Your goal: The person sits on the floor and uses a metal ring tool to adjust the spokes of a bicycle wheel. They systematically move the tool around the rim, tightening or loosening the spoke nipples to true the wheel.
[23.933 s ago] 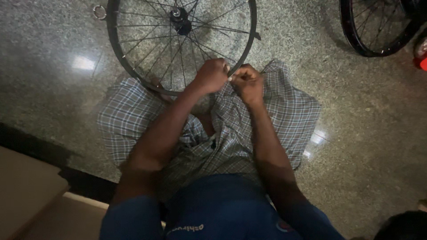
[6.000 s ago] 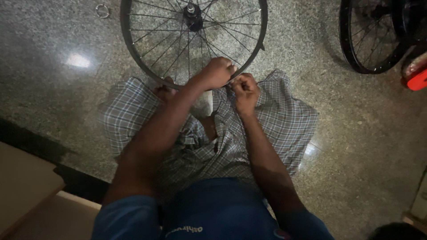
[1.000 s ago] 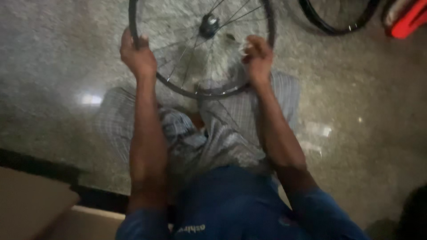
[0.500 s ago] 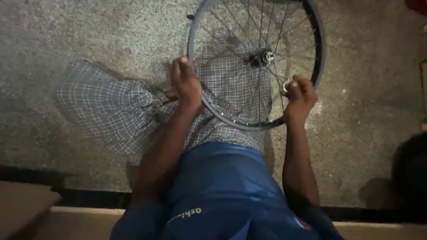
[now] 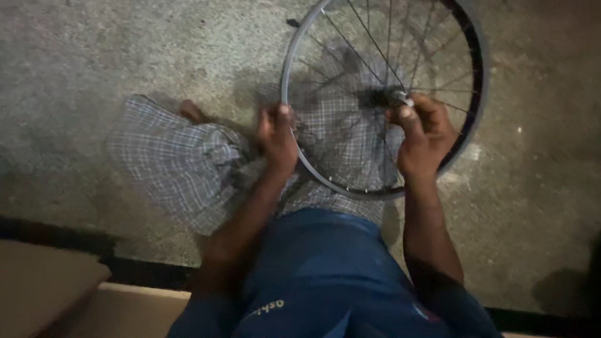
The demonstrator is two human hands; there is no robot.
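Between both hands (image 5: 277, 134), spoked bicycle wheel (image 5: 325, 178).

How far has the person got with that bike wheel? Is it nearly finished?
Looks done: the bicycle wheel is bare, with no tyre on its rim. In hand: the left hand grips the rim's near side, and the right hand is at the hub in the middle, over the checked cloth on the person's lap. Left: I can't tell; the picture is blurry and shows no tools.

silver wheel rim (image 5: 289, 75), grey checked cloth (image 5: 175, 163), blue shirt (image 5: 319, 263)
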